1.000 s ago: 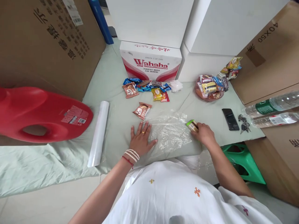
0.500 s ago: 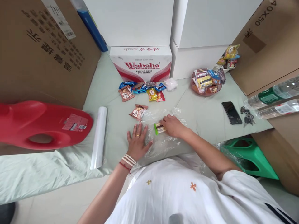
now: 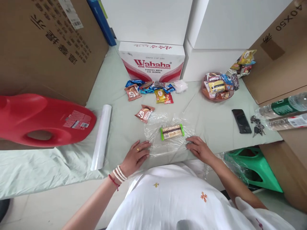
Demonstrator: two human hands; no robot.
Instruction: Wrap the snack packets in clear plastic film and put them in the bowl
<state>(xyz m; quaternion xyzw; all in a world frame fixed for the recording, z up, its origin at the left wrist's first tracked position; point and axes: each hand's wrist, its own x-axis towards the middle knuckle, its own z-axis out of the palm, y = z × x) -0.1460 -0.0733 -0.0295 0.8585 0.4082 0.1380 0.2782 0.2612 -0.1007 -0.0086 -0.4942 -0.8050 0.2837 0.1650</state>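
A snack bar in a clear wrapper with green ends (image 3: 172,131) lies flat on a crinkled sheet of clear plastic film (image 3: 155,147). My left hand (image 3: 136,157), with a ring and bracelets, rests at the film's left edge, fingers stretched out. At the film's right edge, my right hand (image 3: 200,149) lies with its fingers apart and slightly bent. Both hands are clear of the bar. Whether any fingertip pinches the film, I cannot make out. A brown packaged biscuit (image 3: 145,113) sits just beyond the film's far left corner.
Several wrapped snacks (image 3: 160,95) lie before the Wahaha box (image 3: 153,65). A film roll (image 3: 102,137) and red jug (image 3: 48,123) stand left. On the right are a snack bowl (image 3: 217,91), a phone (image 3: 241,121), keys (image 3: 259,129), bottles (image 3: 283,107) and a green stool (image 3: 259,169).
My right hand has let go of the snack bar and moved right to the film's edge. My left hand has drawn back toward me. The view has shifted slightly.
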